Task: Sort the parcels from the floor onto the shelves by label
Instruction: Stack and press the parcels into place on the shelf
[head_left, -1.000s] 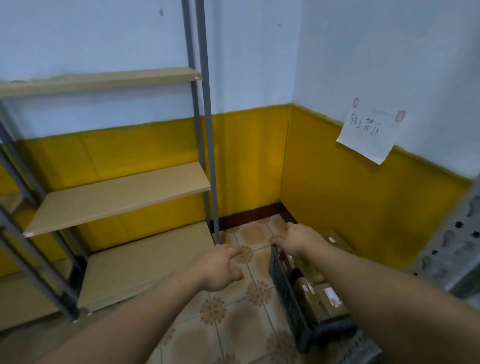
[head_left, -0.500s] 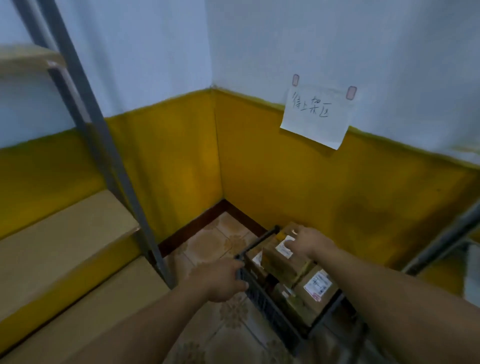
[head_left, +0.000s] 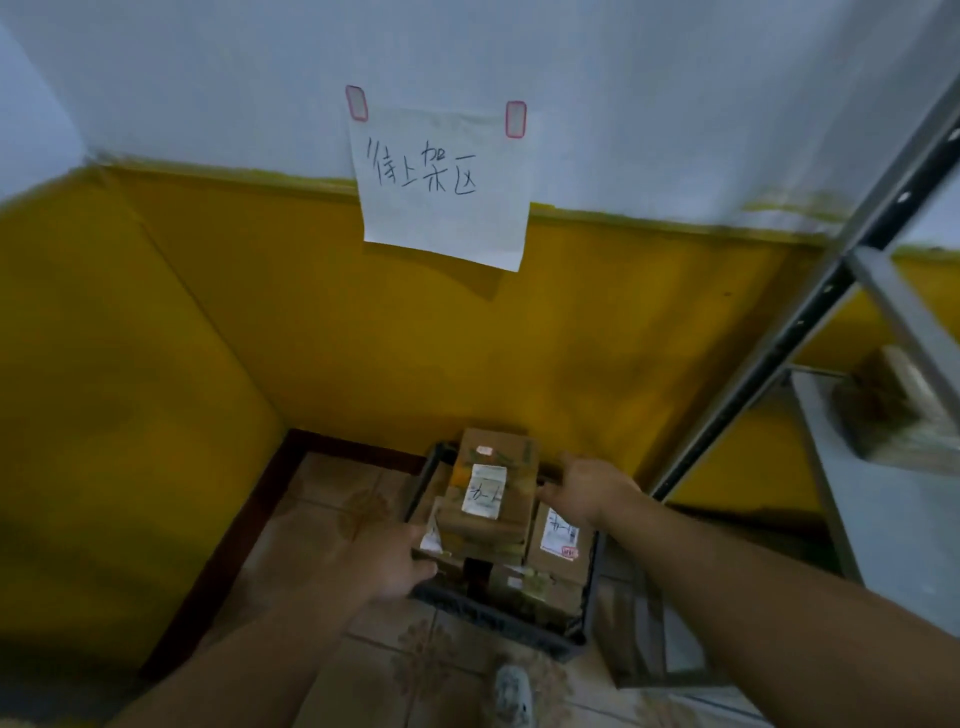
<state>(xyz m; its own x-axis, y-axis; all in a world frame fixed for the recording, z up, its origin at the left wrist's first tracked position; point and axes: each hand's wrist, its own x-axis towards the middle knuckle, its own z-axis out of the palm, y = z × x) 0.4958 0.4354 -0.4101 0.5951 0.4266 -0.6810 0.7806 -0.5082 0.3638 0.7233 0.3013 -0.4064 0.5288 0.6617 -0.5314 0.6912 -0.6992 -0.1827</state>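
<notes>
Yellow-walled corner now fills the view: both hands, left (head_left: 387, 564) and right (head_left: 589, 491), have closed in, fingers spread, flanking the top brown cardboard parcel (head_left: 491, 493) in the black plastic crate (head_left: 498, 621), so pickup seems imminent.

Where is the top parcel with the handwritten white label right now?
Low centre in the head view, the top parcel lies on other parcels in the black crate, between both hands.

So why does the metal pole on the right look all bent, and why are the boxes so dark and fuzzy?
In the head view, the wide-angle lens bows the shelf post near the edge; the light is dim, so the top parcel in the black crate looks murky, its handwritten label soft; the wall sign stays readable.
</notes>
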